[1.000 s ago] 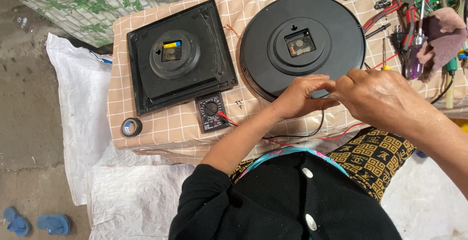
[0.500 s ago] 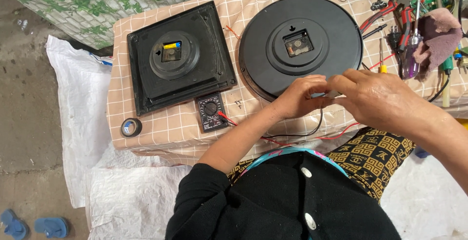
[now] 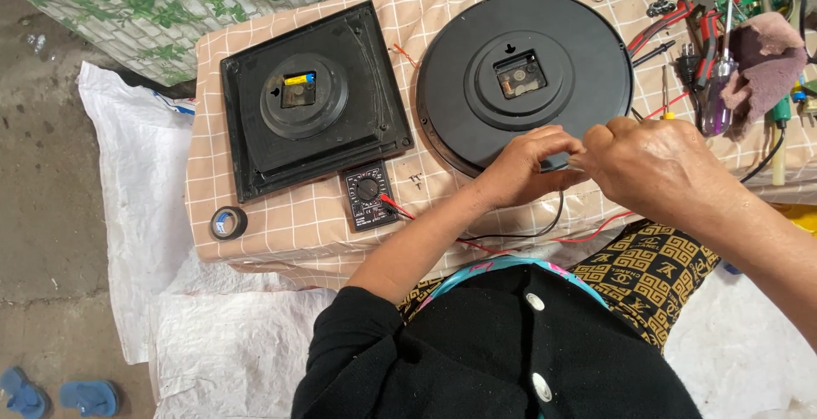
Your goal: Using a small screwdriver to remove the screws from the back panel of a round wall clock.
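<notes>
Little is changed since a moment earlier: the left hand (image 3: 523, 164) and right hand (image 3: 655, 168) are still held fingertip to fingertip, pinched on a thin wire (image 3: 545, 223) over the near rim of the round black clock back (image 3: 523, 79), by the bench's (image 3: 289, 232) front edge.

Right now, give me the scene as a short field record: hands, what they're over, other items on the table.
left hand: fingers pinched, meets right hand over near edge of round clock back
right hand: pinched against left; item between them too small to tell
square clock back: face down, left of round one
multimeter: near edge, red and black leads attached
tape roll: table's left corner
tools: screwdrivers, pliers, far right
</notes>
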